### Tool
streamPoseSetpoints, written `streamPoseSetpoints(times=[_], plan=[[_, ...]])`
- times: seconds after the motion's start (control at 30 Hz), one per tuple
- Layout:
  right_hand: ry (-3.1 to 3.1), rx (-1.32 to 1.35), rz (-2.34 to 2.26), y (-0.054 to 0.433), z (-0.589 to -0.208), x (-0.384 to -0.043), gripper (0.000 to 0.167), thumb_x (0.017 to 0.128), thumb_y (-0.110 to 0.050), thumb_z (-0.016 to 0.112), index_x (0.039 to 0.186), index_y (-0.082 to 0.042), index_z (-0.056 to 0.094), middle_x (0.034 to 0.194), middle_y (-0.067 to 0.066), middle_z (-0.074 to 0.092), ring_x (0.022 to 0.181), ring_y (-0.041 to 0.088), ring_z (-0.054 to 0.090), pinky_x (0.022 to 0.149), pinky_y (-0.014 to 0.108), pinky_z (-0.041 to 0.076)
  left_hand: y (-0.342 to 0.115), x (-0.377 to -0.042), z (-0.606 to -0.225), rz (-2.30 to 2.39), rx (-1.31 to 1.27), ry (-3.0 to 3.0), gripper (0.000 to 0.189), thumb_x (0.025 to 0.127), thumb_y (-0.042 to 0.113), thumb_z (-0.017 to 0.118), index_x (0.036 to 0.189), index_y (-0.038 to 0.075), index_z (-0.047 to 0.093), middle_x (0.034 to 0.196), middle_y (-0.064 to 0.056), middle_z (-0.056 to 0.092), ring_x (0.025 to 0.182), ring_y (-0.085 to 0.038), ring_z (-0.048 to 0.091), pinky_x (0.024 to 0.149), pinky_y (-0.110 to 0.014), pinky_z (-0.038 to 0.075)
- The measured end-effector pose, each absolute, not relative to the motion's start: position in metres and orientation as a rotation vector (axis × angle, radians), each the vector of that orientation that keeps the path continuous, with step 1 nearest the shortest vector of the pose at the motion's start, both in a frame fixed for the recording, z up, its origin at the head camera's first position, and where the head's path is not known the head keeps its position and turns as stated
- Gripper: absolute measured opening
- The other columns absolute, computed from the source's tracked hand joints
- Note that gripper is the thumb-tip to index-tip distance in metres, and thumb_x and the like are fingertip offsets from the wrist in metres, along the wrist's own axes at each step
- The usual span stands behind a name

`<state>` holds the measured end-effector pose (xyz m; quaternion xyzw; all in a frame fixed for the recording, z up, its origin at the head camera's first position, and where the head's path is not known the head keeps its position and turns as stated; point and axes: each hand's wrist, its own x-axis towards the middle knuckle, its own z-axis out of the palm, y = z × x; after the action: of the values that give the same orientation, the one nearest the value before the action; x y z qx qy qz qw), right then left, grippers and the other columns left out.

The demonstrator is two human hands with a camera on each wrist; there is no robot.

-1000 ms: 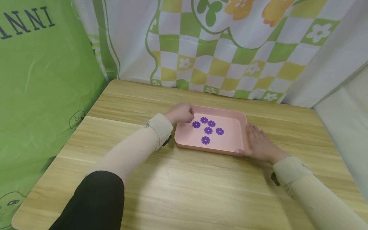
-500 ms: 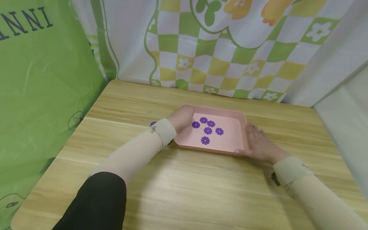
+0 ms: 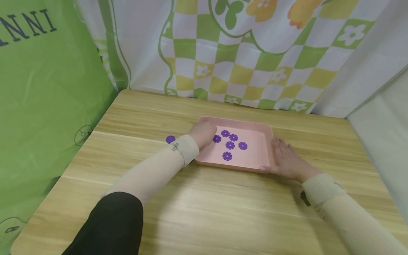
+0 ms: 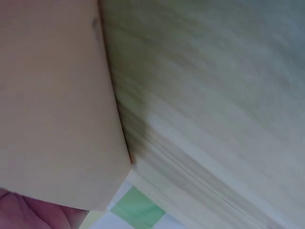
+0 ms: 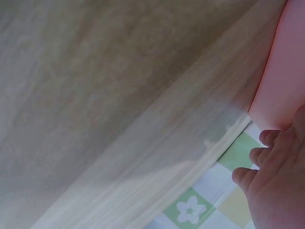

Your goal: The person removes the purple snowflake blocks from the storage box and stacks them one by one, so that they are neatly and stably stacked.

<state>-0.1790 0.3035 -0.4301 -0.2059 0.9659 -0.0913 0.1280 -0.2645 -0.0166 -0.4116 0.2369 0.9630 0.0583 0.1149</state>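
Observation:
A shallow pink tray [image 3: 250, 158] lies on the table, with several purple notched plastic discs [image 3: 230, 145] spread over its floor. My left hand [image 3: 204, 134] reaches into the tray's left end, knuckles up. Its fingertips are hidden under the hand, so whatever they touch does not show. In the left wrist view the tray's outer wall [image 4: 52, 109] hides most of that hand. My right hand [image 3: 288, 161] rests against the tray's right wall, fingers extended and thumb at the near right corner. Left of the tray, on the wood, lies one purple disc [image 3: 170, 139] beside my left sleeve.
The wooden table [image 3: 223, 205] extends around the tray on all sides. Behind its far edge hangs a checked, flowered curtain [image 3: 248, 71]. A green cloth [image 3: 47, 106] stands along the left, and a pale panel [image 3: 389, 117] closes off the right.
My left hand has shifted slightly right and nearer, now covering the disc at the tray's left end. The disc on the table has come into view beside my sleeve. My right hand stays put.

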Motion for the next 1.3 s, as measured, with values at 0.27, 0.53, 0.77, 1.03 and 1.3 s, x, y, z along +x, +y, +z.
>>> streamPoseSetpoints(times=[0.27, 0.53, 0.77, 1.03, 1.3], plan=[[2.812, -0.599, -0.271, 0.304, -0.43, -0.178, 0.121, 0.093, -0.065, 0.063, 0.153, 0.022, 0.003, 0.16, 0.043, 0.003, 0.147, 0.06, 0.005, 0.12, 0.068, 0.006, -0.015, -0.265, -0.413, 0.101, 0.678, 2.804, 0.023, 0.108, 0.008, 0.047, 0.116, 0.003, 0.068, 0.111, -0.012, 0.069, 0.093, -0.022, 0.065, 0.083, -0.033, 0.059], [2.808, -0.604, -0.273, 0.304, -0.435, -0.179, 0.12, 0.094, -0.064, 0.063, 0.153, 0.022, 0.004, 0.161, 0.042, 0.003, 0.148, 0.059, 0.005, 0.121, 0.067, 0.006, -0.014, -0.265, -0.41, 0.096, 0.626, 2.76, 0.029, 0.105, 0.003, 0.051, 0.132, 0.001, 0.061, 0.126, -0.015, 0.066, 0.109, -0.025, 0.065, 0.097, -0.036, 0.056], [2.795, -0.585, -0.281, 0.303, -0.433, -0.179, 0.12, 0.094, -0.065, 0.062, 0.153, 0.021, 0.002, 0.162, 0.041, 0.001, 0.149, 0.058, 0.003, 0.121, 0.066, 0.004, -0.021, -0.269, -0.415, 0.331, 0.646, 2.759, 0.03, 0.107, 0.001, 0.044, 0.134, -0.002, 0.057, 0.132, -0.02, 0.062, 0.12, -0.03, 0.061, 0.109, -0.039, 0.049], [2.803, -0.603, -0.266, 0.303, -0.433, -0.178, 0.12, 0.094, -0.065, 0.062, 0.153, 0.022, 0.004, 0.16, 0.042, 0.003, 0.148, 0.059, 0.006, 0.121, 0.068, 0.007, -0.039, -0.277, -0.408, 0.689, 0.653, 2.749, 0.032, 0.095, -0.01, 0.051, 0.124, -0.004, 0.065, 0.12, -0.018, 0.068, 0.109, -0.029, 0.065, 0.098, -0.036, 0.055], [2.809, -0.593, -0.277, 0.305, -0.431, -0.178, 0.121, 0.094, -0.065, 0.062, 0.153, 0.021, 0.003, 0.16, 0.043, 0.005, 0.147, 0.061, 0.008, 0.119, 0.07, 0.008, -0.067, -0.284, -0.394, 1.085, 0.539, 2.725, 0.017, 0.097, -0.002, 0.059, 0.111, -0.004, 0.069, 0.104, -0.017, 0.07, 0.093, -0.027, 0.066, 0.082, -0.034, 0.059]])
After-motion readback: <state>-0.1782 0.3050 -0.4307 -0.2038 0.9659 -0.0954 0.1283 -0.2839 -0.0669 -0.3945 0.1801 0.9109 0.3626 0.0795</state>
